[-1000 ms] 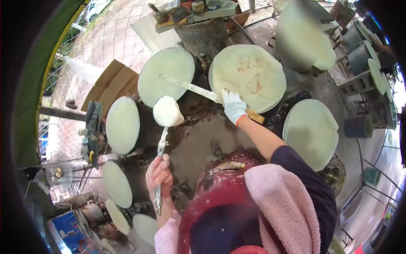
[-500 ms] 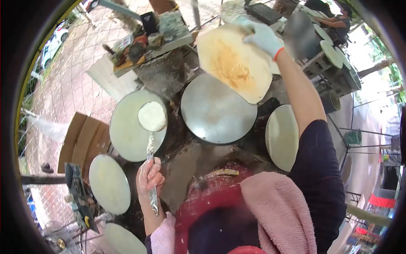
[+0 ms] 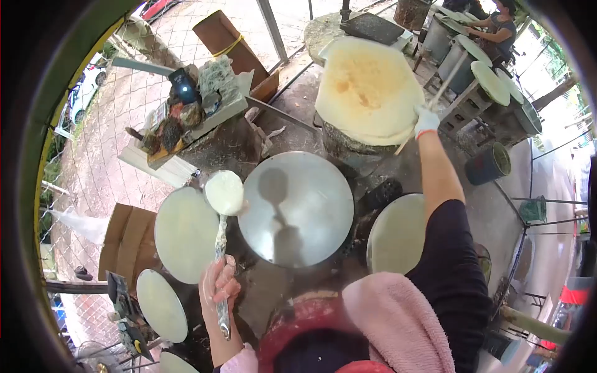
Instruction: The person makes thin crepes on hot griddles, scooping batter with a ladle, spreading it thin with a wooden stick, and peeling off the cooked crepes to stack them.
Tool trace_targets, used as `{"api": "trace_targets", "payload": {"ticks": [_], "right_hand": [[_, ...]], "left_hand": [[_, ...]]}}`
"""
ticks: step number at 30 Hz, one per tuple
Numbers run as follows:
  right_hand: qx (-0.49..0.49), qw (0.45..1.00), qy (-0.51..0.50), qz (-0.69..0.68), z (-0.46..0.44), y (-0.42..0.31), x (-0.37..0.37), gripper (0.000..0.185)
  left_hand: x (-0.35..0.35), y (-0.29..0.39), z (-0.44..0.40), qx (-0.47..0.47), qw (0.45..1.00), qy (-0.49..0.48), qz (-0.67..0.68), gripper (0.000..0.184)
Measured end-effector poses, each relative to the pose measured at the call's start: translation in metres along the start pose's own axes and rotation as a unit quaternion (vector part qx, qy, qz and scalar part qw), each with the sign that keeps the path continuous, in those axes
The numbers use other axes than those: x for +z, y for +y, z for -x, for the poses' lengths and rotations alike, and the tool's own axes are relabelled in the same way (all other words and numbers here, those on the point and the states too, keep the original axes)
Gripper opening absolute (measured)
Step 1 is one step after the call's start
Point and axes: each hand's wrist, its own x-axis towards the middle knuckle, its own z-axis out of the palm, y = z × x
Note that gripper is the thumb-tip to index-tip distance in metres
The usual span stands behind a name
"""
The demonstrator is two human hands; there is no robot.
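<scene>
My left hand (image 3: 219,280) is closed round the handle of a ladle (image 3: 224,193). White batter fills the ladle's bowl, which hangs at the left rim of a bare round metal griddle (image 3: 323,205). My right hand (image 3: 426,119), in a pale glove, is at the right edge of a browned round flatbread (image 3: 367,87), which lies on a round stand at the back. A long thin wooden stick (image 3: 449,79) passes through the right hand's grip; its fingers are partly hidden.
Pale rounds cover a griddle at left (image 3: 189,233) and another at right (image 3: 395,236). A red tub (image 3: 305,317) stands in front of me. Bricks and a lit phone (image 3: 182,86) sit at back left. Another person (image 3: 497,34) works at far right.
The flatbread, hanging from my right hand before, now lies flat on the stand. My right hand has moved to its right edge, at the stick. The ladle is still in my left hand.
</scene>
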Motion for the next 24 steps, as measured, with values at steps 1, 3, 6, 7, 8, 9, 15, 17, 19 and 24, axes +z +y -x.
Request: {"api": "trace_targets", "payload": {"ticks": [1,3,6,7,8,9,15,17,19,24], "right_hand": [[0.006,1.000,0.010,0.016,-0.005,0.023,-0.006,0.030],[0.021,0.998,0.031,0.051,-0.010,0.060,-0.018,0.034],[-0.031,0.976,0.027,0.213,-0.014,0.067,-0.032,0.043],[-0.050,0.957,0.019,0.285,0.007,0.036,-0.031,0.052],[-0.074,0.945,0.021,0.316,0.005,0.025,-0.036,0.055],[-0.097,0.932,0.021,0.349,0.003,0.021,-0.039,0.057],[-0.159,0.933,-0.077,0.314,0.093,-0.024,-0.077,0.066],[-0.093,0.963,-0.149,0.204,0.184,-0.047,-0.090,0.057],[-0.051,0.952,-0.257,0.158,0.266,-0.042,-0.123,0.049],[-0.061,0.868,-0.269,0.414,0.444,0.001,-0.181,0.054]], "left_hand": [[0.007,-0.005,-0.007,-0.010,1.000,-0.011,0.002,0.029],[0.015,-0.016,-0.021,-0.032,0.999,-0.028,0.002,0.028],[0.040,-0.034,-0.042,-0.071,0.995,-0.040,-0.053,0.027],[0.046,-0.040,-0.047,-0.077,0.993,-0.051,-0.069,0.025],[0.054,-0.046,-0.053,-0.084,0.991,-0.063,-0.083,0.023],[0.060,-0.053,-0.058,-0.093,0.988,-0.073,-0.096,0.022],[0.041,-0.117,-0.134,-0.103,0.930,-0.061,-0.349,0.026],[0.010,-0.148,-0.172,-0.078,0.894,-0.076,-0.435,0.024],[-0.006,-0.161,-0.191,-0.002,0.828,-0.059,-0.558,0.026],[-0.049,-0.141,-0.210,0.258,0.569,-0.076,-0.777,0.026]]}}
